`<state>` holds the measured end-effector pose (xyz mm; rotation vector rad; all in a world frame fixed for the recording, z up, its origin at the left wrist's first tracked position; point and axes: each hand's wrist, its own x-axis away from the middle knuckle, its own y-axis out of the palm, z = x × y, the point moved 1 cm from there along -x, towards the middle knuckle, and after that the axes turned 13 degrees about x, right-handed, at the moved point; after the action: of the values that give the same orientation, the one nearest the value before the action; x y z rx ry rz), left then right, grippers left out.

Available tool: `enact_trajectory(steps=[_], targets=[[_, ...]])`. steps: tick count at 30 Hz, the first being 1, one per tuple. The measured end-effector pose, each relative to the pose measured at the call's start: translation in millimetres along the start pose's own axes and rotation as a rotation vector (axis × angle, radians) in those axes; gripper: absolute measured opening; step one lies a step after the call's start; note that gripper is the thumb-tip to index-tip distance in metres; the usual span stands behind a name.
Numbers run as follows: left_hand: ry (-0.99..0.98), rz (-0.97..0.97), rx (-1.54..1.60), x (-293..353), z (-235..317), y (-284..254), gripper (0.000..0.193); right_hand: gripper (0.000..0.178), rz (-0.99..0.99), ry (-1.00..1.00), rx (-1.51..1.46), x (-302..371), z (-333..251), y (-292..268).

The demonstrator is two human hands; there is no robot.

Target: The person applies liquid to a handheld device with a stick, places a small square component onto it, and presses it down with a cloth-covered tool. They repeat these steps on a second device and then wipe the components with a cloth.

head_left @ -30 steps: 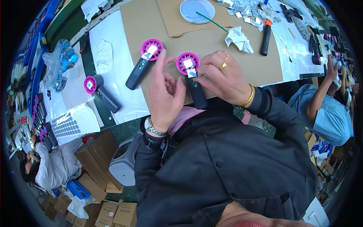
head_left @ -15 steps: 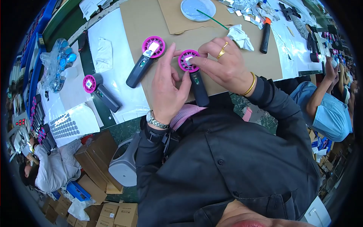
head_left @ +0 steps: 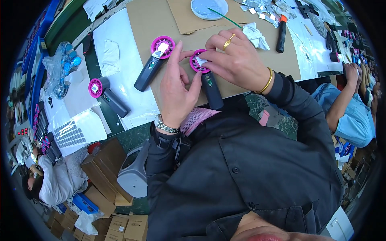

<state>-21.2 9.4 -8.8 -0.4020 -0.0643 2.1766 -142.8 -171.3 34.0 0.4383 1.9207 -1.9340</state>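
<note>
A handheld fan with a pink round head and a dark handle [head_left: 212,92] lies in front of me on brown cardboard. My left hand [head_left: 177,90] is closed around the head, its thumb at the lower rim and its fingers at the far side. With a pinch, my right hand [head_left: 239,60] holds a small silver-white square piece [head_left: 200,61] at the fan's hub; the fingertips partly cover it. Left of my hands lies a second pink-headed fan [head_left: 149,71], with a white square on its hub. Farther left is a third fan [head_left: 114,103] with a small light square at its centre.
At the far edge sit a shallow round dish [head_left: 209,9] with a green stick [head_left: 225,18], a crumpled white cloth [head_left: 255,36] and an orange-and-black tool [head_left: 282,36]. Silver squares [head_left: 263,17] lie scattered there. A sticker sheet [head_left: 80,130] is at left. Co-workers sit on both sides.
My right hand has shifted slightly left and away from me, and the silver-white piece looks more tilted at the hub. The fan's head has moved a little away from me.
</note>
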Motion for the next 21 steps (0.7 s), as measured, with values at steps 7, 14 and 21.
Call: enact_trajectory(steps=[7, 14, 21], targets=[[-0.01, -0.006, -0.003, -0.7, -0.6, -0.5, 0.088, 0.03, -0.002, 0.098, -0.117, 3.7, 1.9, 9.9], [0.013, 0.0, -0.061, 1.7, -0.6, -0.5, 0.087, 0.028, 0.02, 0.136, -0.11, 8.5, -3.3, 10.8], [-0.05, -0.004, -0.058, 2.3, 4.4, -1.2, 0.083, 0.032, -0.027, -0.024, 0.071, 14.9, -15.2, 9.1]])
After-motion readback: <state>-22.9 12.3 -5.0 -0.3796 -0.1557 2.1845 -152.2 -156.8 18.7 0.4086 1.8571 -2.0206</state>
